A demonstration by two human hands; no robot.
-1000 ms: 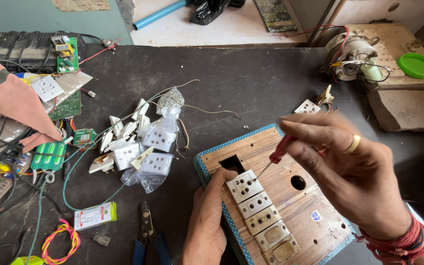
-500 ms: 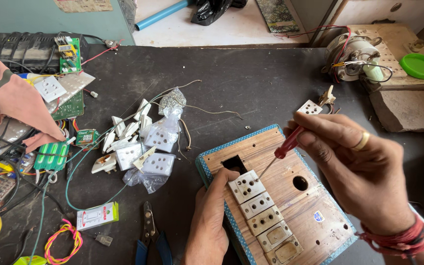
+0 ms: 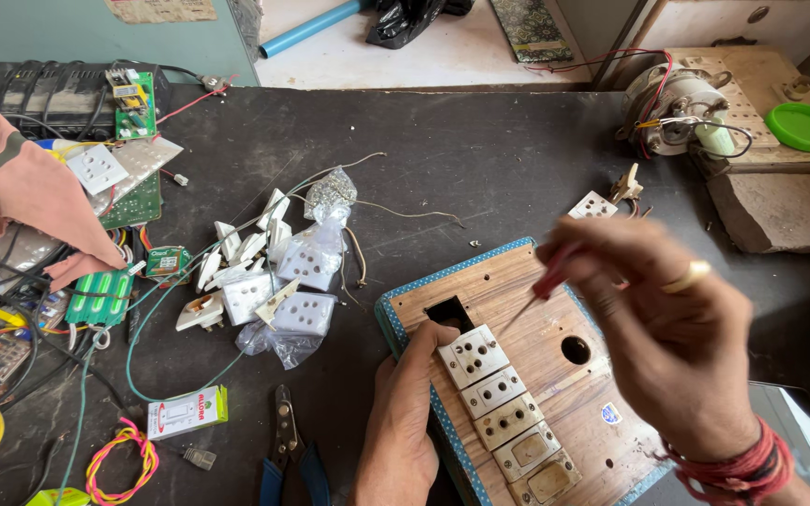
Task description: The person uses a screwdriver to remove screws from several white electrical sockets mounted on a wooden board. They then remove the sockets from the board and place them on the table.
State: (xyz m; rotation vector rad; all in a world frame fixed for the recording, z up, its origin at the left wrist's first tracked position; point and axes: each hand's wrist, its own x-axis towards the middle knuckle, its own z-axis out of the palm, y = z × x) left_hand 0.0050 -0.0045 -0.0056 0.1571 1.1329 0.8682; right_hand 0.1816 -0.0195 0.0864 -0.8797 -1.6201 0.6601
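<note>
A wooden switchboard [image 3: 555,375] with a blue-trimmed edge lies on the dark table [image 3: 480,159] at lower right, a row of white sockets [image 3: 503,417] along its near-left side. The left hand [image 3: 405,422] clasps its left edge, thumb on the top socket, while the right hand [image 3: 677,337], blurred, pinches a red-handled screwdriver [image 3: 536,290] above the bare wood beside the round hole [image 3: 575,349]. Left of the board lie blue-handled pliers [image 3: 288,450] and a pile of loose white sockets [image 3: 274,272]; the tabletop beyond the far edge is open.
</note>
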